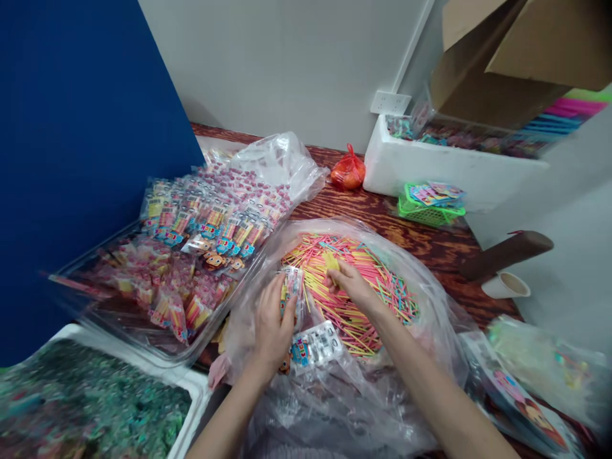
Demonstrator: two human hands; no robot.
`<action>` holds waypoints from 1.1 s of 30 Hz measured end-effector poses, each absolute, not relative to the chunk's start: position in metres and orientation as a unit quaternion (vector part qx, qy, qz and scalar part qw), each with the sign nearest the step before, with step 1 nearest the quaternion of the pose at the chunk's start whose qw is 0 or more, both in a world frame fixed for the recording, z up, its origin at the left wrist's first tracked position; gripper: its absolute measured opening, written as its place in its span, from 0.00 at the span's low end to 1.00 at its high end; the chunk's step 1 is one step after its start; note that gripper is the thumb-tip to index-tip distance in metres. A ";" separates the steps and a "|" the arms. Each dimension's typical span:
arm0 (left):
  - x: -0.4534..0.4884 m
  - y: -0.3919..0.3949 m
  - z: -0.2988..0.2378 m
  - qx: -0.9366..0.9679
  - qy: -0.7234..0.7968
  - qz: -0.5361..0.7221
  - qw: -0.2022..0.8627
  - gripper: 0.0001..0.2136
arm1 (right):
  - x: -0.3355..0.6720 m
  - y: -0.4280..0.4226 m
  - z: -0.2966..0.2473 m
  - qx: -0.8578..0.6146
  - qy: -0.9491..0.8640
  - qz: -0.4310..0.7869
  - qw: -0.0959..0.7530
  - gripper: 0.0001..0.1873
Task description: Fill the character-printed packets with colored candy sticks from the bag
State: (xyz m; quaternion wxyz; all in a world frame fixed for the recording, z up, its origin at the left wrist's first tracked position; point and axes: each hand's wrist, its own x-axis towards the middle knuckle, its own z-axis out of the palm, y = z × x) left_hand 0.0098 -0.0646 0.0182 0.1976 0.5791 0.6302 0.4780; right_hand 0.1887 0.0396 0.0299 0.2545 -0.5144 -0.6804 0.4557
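My left hand (273,322) is closed around a small clear printed packet (292,287) at the left side of a large clear plastic bag (430,280). The bag lies wide open, and thin pink, yellow and green sticks (368,274) are heaped in it. Over the heap, my right hand (351,284) pinches a short yellow piece (331,260), whose exact kind I cannot make out. Below my left hand, a flat silvery printed packet (316,347) rests on the bag's near edge.
To the left, a clear tray (191,357) holds several filled packets (210,220). A foam box (191,408) of greenish items is at the lower left. Behind are a red bag (349,171), a green basket (425,213), and a white foam box (444,167). A paper cup (507,285) lies right.
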 end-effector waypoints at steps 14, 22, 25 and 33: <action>0.031 -0.091 0.010 0.587 0.561 0.497 0.306 0.18 | 0.176 -0.070 -0.012 -0.430 -0.572 0.604 0.350 0.07; 0.036 -0.102 -0.028 0.760 0.574 0.251 0.170 0.15 | 0.192 -0.072 -0.002 -0.456 -0.523 0.560 0.452 0.11; 0.040 -0.102 -0.028 0.771 0.589 0.206 0.128 0.19 | 0.194 -0.071 0.009 -0.440 -0.542 0.552 0.455 0.12; 0.035 -0.101 -0.038 0.768 0.571 0.265 0.118 0.10 | 0.196 -0.076 0.014 -0.411 -0.579 0.541 0.451 0.10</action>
